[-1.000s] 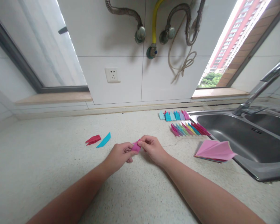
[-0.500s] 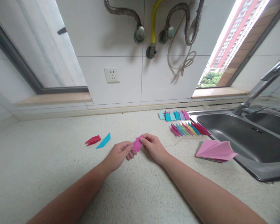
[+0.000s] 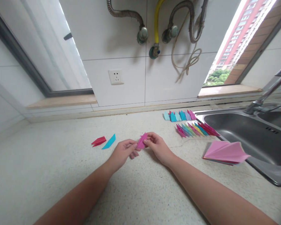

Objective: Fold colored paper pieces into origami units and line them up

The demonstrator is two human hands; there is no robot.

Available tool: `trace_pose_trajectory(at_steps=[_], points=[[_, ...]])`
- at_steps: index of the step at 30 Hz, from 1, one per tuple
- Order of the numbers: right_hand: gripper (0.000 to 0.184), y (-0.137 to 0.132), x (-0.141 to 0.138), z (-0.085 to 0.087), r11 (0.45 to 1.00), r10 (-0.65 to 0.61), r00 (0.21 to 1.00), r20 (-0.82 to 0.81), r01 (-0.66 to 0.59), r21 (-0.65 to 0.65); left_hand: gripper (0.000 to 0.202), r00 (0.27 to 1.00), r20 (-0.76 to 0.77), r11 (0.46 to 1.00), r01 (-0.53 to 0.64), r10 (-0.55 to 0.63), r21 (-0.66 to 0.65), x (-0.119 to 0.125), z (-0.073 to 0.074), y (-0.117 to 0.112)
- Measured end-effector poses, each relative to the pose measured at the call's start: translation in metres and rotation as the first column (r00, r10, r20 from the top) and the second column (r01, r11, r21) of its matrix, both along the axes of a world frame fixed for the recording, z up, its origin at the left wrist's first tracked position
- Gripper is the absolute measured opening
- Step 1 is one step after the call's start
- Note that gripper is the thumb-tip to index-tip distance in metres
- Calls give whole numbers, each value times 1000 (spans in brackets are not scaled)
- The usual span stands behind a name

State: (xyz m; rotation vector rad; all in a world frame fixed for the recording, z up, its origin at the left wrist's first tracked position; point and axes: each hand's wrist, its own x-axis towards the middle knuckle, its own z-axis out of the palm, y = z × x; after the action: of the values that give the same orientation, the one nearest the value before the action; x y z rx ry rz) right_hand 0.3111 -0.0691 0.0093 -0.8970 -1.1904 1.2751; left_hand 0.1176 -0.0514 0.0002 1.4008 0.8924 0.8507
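Between my two hands is a small folded magenta paper piece (image 3: 141, 141), held just above the speckled countertop (image 3: 61, 175). My left hand (image 3: 123, 152) pinches its lower left end with thumb and fingers closed. My right hand (image 3: 157, 147) pinches its right side, fingers curled. A folded red piece (image 3: 98, 141) and a folded blue piece (image 3: 109, 142) lie on the counter to the left of my hands.
Two rows of folded coloured pieces (image 3: 196, 129) lie at the back right beside the steel sink (image 3: 248, 137). A stack of pink paper sheets (image 3: 224, 152) rests at the sink's edge. A wall socket (image 3: 115, 77) and hoses are on the tiled wall behind.
The magenta piece has been turned and opened from a compact fold into a longer pointed shape standing up between my fingers. The view has shifted slightly to the left.
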Motion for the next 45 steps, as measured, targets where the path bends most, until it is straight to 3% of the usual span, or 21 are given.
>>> trace_pose_trajectory(at_steps=[12,21,24,33,38,45], points=[[35,-2,-2,0,999,9,1000,28,-7,-47,38,999,-1,999,46,-46,16,0,5,-7],[20,-2,-1,-2,997,60,964,258,-71,35,31,1000,2,994,9,-9,108,2,7,-7],[20,-2,0,-5,996,57,975,213,-69,50,30,1000,-4,985,5,-5,173,2,9,-9],[39,-6,-5,-3,996,63,998,24,-64,68,29,990,-87,980,-96,112,173,-1,2,-6],[23,-6,-3,-1,991,109,975,194,-122,54,29,994,-64,985,-77,87,154,1,4,-7],[26,-10,-3,2,989,93,931,352,-128,78,26,994,-70,986,-75,86,149,2,7,-11]])
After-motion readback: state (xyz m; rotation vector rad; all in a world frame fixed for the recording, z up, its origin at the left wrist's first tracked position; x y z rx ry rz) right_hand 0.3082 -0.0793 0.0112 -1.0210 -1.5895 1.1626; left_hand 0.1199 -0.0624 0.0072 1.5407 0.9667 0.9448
